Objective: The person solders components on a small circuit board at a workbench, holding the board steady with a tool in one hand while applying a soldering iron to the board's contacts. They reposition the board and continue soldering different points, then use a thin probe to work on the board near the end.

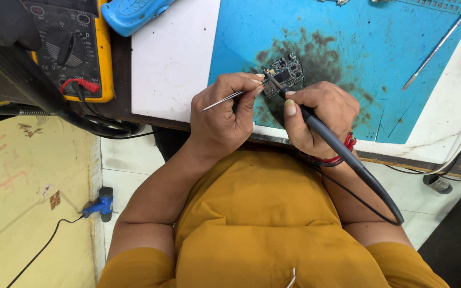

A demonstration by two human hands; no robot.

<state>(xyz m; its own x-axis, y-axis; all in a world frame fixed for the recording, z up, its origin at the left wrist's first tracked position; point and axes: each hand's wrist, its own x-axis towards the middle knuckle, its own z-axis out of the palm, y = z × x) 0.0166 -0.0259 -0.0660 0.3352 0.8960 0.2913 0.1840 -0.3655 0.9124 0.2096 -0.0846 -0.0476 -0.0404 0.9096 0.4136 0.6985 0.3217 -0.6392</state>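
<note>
Soldering underway: my right hand (pixel 321 114) is clamped on the black corded soldering iron (pixel 316 125), tip on the small dark circuit board (pixel 285 72) on the blue mat (pixel 390 64). My left hand (pixel 225 114) pinches thin metal tweezers (pixel 222 101). Next move calls for steady tip contact.

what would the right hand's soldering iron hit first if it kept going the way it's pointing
The right hand aims the soldering iron up and left; its tip looks already at the small circuit board on the blue mat. The board comes first, though contact is hard to confirm.
</note>
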